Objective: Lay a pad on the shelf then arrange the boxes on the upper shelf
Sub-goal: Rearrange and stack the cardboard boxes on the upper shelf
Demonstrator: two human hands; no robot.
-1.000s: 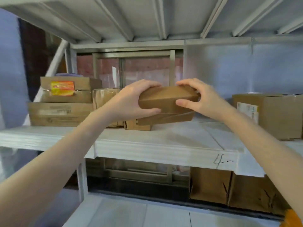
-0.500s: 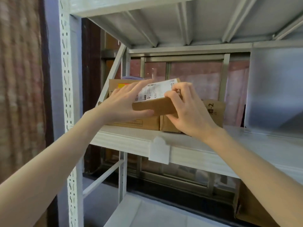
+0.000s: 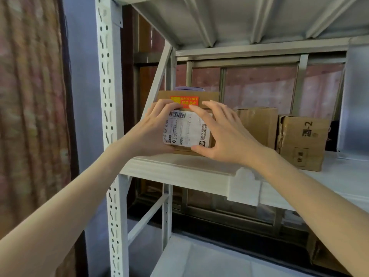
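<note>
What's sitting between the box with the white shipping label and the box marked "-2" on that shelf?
In the head view, one plain cardboard box stands between the labelled box and the "-2" box.

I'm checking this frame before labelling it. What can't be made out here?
- Head view: the labelled box, its sides covered by the left hand and right hand.
- The label's small print is too fine to read.
- The purple thing atop the stacked box shows only an edge.
- The curtain is blurred.

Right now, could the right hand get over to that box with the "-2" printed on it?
Probably yes: the "-2" box stands open-fronted on the shelf, but the right hand still holds the labelled box.
</note>
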